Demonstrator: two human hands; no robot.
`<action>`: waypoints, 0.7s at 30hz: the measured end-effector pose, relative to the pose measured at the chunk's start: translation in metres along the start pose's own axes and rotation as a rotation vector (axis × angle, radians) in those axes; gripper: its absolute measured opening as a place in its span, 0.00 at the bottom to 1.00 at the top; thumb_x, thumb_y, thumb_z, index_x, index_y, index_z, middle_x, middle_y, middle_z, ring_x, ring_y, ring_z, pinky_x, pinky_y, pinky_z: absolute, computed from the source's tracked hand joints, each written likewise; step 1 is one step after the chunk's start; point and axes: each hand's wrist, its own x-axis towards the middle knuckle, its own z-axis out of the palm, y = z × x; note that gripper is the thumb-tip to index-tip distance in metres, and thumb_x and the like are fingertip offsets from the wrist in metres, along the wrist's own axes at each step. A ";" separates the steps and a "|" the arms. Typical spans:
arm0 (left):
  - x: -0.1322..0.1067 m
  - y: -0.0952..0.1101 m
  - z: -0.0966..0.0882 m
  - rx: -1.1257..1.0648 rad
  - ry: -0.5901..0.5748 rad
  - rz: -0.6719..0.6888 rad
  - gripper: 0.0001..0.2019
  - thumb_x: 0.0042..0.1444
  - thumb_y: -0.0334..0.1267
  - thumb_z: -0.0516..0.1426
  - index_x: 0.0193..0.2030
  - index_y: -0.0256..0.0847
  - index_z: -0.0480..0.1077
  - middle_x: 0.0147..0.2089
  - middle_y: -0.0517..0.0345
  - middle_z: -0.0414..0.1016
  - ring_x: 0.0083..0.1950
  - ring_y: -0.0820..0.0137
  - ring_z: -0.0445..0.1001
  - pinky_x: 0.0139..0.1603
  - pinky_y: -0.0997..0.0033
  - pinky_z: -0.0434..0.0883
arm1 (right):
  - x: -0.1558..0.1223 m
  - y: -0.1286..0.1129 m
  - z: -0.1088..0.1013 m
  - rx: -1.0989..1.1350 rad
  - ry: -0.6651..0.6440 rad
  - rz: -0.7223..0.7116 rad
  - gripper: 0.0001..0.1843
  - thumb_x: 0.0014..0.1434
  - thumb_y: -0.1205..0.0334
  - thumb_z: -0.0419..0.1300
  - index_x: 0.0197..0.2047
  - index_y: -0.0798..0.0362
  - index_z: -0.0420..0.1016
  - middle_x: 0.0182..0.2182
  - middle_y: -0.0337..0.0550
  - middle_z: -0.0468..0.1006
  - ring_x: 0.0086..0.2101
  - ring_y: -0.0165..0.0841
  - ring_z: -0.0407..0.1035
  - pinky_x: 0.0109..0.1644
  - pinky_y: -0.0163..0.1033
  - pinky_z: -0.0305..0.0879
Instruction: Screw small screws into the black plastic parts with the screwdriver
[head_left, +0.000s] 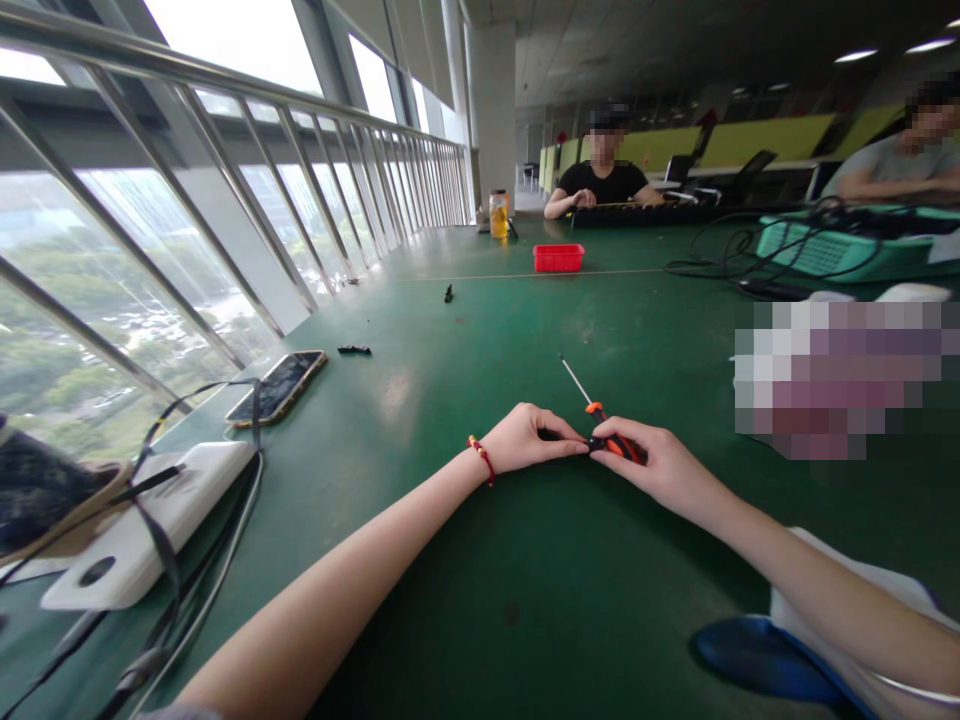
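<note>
My left hand (531,438), a red bead bracelet on its wrist, rests on the green table (465,560) with its fingers pinched on a small dark part that I cannot make out. My right hand (651,462) lies just to its right, closed around the orange and black handle of a screwdriver (600,410). The screwdriver's thin metal shaft points up and away over the table. The fingertips of both hands meet at the small dark part.
A phone (279,385), a white power bank (150,520) and black straps lie at the left by the window railing. Small black parts (354,350) sit further out, and a red tray (558,258) beyond. Two people sit at the far end. Cables lie at the right.
</note>
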 end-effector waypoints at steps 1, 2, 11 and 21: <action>0.000 0.001 0.001 0.014 0.008 0.001 0.13 0.53 0.43 0.59 0.38 0.34 0.78 0.36 0.53 0.80 0.35 0.72 0.75 0.38 0.78 0.70 | 0.000 0.000 0.000 0.006 0.001 0.003 0.10 0.56 0.53 0.57 0.37 0.50 0.71 0.32 0.39 0.74 0.32 0.32 0.67 0.37 0.37 0.62; -0.001 0.002 0.001 0.030 0.017 0.001 0.13 0.54 0.42 0.59 0.38 0.34 0.78 0.36 0.53 0.80 0.35 0.72 0.76 0.38 0.78 0.70 | 0.000 0.000 0.001 0.012 0.001 0.006 0.10 0.56 0.53 0.57 0.37 0.50 0.70 0.32 0.38 0.74 0.32 0.32 0.67 0.37 0.37 0.61; -0.001 0.008 0.003 0.122 0.079 0.057 0.12 0.57 0.39 0.55 0.41 0.36 0.77 0.40 0.53 0.80 0.39 0.71 0.77 0.42 0.77 0.71 | 0.002 0.001 0.003 0.024 0.053 0.036 0.10 0.56 0.52 0.56 0.35 0.50 0.71 0.28 0.37 0.73 0.29 0.30 0.66 0.34 0.36 0.60; -0.003 0.011 0.007 0.224 0.237 -0.012 0.07 0.51 0.35 0.57 0.34 0.35 0.75 0.30 0.58 0.78 0.30 0.75 0.74 0.35 0.78 0.71 | 0.014 0.001 0.012 -0.046 0.109 0.123 0.10 0.54 0.53 0.56 0.35 0.49 0.72 0.32 0.38 0.77 0.33 0.34 0.71 0.37 0.38 0.64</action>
